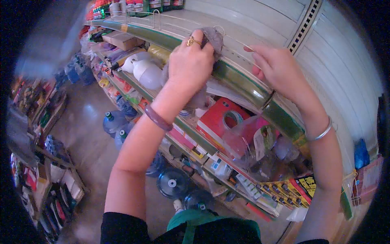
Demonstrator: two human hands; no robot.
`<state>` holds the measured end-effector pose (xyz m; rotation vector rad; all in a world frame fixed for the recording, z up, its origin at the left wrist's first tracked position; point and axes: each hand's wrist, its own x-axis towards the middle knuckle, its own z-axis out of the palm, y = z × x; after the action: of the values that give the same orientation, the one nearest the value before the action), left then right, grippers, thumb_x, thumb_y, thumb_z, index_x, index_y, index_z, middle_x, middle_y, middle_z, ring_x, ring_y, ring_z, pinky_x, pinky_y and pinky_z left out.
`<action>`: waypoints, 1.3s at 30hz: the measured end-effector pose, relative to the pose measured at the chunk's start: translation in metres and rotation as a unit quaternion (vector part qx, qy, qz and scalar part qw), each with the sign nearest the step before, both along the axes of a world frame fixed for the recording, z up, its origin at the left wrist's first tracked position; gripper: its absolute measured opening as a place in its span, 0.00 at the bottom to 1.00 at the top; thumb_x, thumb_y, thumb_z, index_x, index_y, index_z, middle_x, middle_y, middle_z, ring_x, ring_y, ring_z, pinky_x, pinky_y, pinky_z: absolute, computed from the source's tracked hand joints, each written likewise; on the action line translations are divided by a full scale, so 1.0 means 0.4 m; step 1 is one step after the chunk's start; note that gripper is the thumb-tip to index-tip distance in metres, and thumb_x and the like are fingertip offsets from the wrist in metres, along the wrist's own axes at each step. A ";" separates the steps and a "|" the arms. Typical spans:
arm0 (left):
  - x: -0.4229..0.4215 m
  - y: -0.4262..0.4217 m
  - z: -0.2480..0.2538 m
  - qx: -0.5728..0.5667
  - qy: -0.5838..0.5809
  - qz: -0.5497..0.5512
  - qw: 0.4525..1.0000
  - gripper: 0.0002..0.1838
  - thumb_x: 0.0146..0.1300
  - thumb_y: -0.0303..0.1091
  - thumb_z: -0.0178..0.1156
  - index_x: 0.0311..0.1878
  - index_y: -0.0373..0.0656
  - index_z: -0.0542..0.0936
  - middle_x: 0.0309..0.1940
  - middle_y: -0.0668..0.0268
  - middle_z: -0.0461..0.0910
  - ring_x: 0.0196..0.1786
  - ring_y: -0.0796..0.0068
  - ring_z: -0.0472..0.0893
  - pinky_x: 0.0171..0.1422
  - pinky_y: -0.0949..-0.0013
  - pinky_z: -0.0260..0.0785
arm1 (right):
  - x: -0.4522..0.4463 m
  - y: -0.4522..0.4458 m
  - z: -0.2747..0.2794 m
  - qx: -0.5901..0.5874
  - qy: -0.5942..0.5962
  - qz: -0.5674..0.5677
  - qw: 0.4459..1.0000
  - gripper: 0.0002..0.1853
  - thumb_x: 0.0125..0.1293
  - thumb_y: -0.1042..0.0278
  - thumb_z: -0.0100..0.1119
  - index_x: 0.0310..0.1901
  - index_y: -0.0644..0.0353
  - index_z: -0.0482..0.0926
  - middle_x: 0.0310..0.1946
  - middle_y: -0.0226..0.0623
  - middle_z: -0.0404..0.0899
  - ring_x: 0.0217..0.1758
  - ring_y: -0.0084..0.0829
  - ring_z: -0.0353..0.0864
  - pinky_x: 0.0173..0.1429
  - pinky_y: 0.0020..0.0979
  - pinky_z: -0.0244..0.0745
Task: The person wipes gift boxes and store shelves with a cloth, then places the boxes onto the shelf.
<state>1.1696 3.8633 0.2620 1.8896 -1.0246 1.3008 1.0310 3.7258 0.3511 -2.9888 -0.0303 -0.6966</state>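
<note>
A grey cloth (pixel 213 40) is gripped in my left hand (pixel 191 61) at the front edge of the upper shelf (pixel 243 83). Part of the cloth hangs down behind the wrist. That hand wears a gold ring, and a brown bangle circles the forearm. To the right, my right hand (pixel 274 69) has its thumb and forefinger at the thin wire rail (pixel 239 42) along the shelf edge; the other fingers are curled. Whether the fingertips pinch the wire is hard to tell. A silver bangle is on that wrist.
Below the upper shelf sit a white bulb (pixel 147 74), a red box (pixel 221 122) and plastic-wrapped goods (pixel 264 142). Bottles (pixel 155 5) stand at the shelf's far left end. Large blue water jugs (pixel 172 183) are on the floor, and another rack (pixel 48 179) stands at left.
</note>
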 end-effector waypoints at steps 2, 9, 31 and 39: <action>0.031 0.027 0.006 0.009 -0.008 -0.016 1.000 0.04 0.44 0.29 0.60 0.24 0.42 0.76 0.34 0.59 0.72 0.35 0.56 0.77 0.35 0.57 0.72 | -0.003 0.002 0.002 0.001 0.011 0.003 1.000 0.14 0.69 0.69 0.46 0.51 0.59 0.78 0.21 0.36 0.78 0.22 0.25 0.79 0.30 0.28 0.76; 0.222 0.095 0.012 -0.206 0.058 -0.004 0.977 0.06 0.50 0.27 0.57 0.31 0.38 0.80 0.34 0.54 0.77 0.38 0.49 0.77 0.43 0.55 0.70 | 0.002 0.008 0.004 0.032 0.006 0.012 0.999 0.14 0.68 0.70 0.46 0.52 0.59 0.78 0.20 0.37 0.78 0.21 0.24 0.79 0.29 0.27 0.76; 0.364 0.130 -0.041 0.031 0.182 0.148 0.972 0.09 0.60 0.32 0.49 0.40 0.43 0.76 0.44 0.54 0.75 0.47 0.52 0.78 0.45 0.50 0.73 | -0.004 0.023 0.001 0.043 0.015 -0.024 0.999 0.15 0.69 0.71 0.46 0.54 0.59 0.76 0.19 0.33 0.74 0.22 0.20 0.75 0.30 0.24 0.75; 0.379 0.131 0.002 0.071 0.201 0.141 0.967 0.10 0.61 0.34 0.48 0.42 0.44 0.76 0.46 0.53 0.76 0.44 0.49 0.79 0.44 0.49 0.72 | -0.004 0.022 -0.002 0.087 0.011 -0.027 0.996 0.15 0.65 0.71 0.49 0.52 0.57 0.77 0.20 0.42 0.78 0.22 0.33 0.81 0.32 0.32 0.76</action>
<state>1.3211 3.9158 0.2628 2.3530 -0.6703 0.9453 1.0292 3.7347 0.3505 -2.8385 0.1074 -0.6372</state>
